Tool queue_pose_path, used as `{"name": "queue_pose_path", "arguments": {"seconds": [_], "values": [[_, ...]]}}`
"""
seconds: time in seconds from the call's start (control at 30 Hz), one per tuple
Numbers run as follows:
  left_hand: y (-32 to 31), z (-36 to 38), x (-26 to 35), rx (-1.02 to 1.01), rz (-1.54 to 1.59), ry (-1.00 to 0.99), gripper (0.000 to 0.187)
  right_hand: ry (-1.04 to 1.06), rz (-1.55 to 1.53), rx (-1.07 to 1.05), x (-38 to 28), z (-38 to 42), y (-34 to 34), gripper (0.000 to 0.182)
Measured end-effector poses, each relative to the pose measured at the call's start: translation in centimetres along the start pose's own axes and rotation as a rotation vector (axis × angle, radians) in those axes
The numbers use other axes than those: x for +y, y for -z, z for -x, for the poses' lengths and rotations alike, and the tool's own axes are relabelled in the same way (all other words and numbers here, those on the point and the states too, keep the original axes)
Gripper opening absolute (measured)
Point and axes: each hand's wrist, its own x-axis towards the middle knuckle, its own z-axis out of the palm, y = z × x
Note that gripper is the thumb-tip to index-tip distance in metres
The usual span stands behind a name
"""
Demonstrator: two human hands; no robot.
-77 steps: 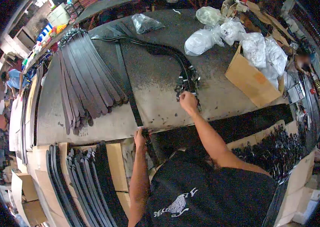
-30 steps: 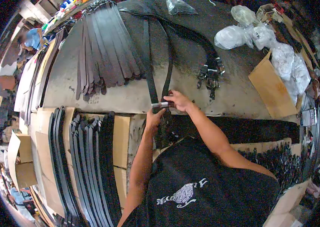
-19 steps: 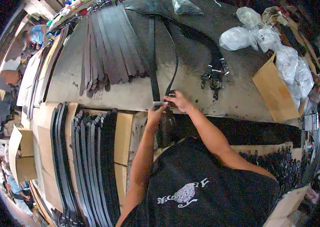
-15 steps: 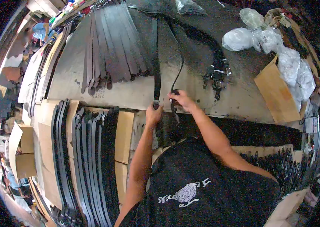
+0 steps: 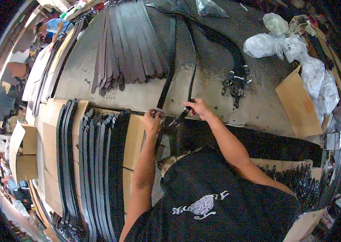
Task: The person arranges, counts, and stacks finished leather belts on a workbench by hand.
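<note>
My left hand (image 5: 152, 122) is closed on the near end of a black belt (image 5: 168, 82), by a pale band or buckle part at the table's front edge. That strap runs away from me up the table. To its right, my right hand (image 5: 199, 109) pinches a second black strap (image 5: 192, 76), with a metal buckle part (image 5: 174, 122) dangling below the fingers. Both straps reach back toward a bundle of black belts (image 5: 219, 38), whose buckles (image 5: 236, 82) lie clustered at the right.
A fan of dark belt straps (image 5: 132, 44) covers the table's left side. Below it, rows of straps (image 5: 98, 169) lie over cardboard boxes. An open carton (image 5: 297, 101) with clear plastic bags (image 5: 313, 76) stands at right. More buckled belts (image 5: 291, 181) are stacked beside me.
My left hand has moved left, slanting its strap. The strap in my right hand is straighter, and its lower end has swung left. The whole view has shifted slightly.
</note>
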Motion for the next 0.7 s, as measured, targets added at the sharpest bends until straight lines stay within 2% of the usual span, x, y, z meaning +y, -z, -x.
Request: {"name": "queue_pose_path", "arguments": {"seconds": [0.1, 0.13, 0.23, 0.3, 0.4, 0.5, 0.6, 0.7], "values": [[2.5, -0.4, 0.7, -0.007, -0.233, 0.005, 0.027, -0.006, 0.014, -0.017, 0.6, -0.1, 0.0, 0.024], [2.7, -0.6, 0.6, 0.076, -0.384, -0.085, 0.027, -0.019, 0.004, -0.029, 0.5, -0.2, -0.2, 0.024], [2.3, -0.6, 3.6, -0.065, -0.080, -0.176, 0.030, -0.079, -0.008, -0.050, -1.1, 0.3, -0.8, 0.023], [-0.4, 0.8, 6.5, -0.633, 0.611, 0.022, 0.035, -0.091, -0.041, -0.091, -1.2, 0.5, -0.9, 0.023], [-0.5, 2.6, 8.1, -0.621, 0.567, -0.025, 0.030, -0.043, -0.140, -0.161, -1.1, 0.1, -1.0, 0.022], [0.2, 4.2, 9.4, -0.527, 0.415, 0.123, 0.029, -0.019, -0.207, -0.147, -0.5, 0.5, -0.9, 0.021], [-0.7, 4.8, 8.9, -0.413, 0.485, 0.167, 0.028, 0.012, -0.227, -0.111, -0.2, 0.4, -1.3, 0.020], [-0.2, 5.4, 9.6, -0.388, 0.585, 0.163, 0.029, -0.002, -0.190, -0.053, -0.1, 0.4, -1.7, 0.020]]}}
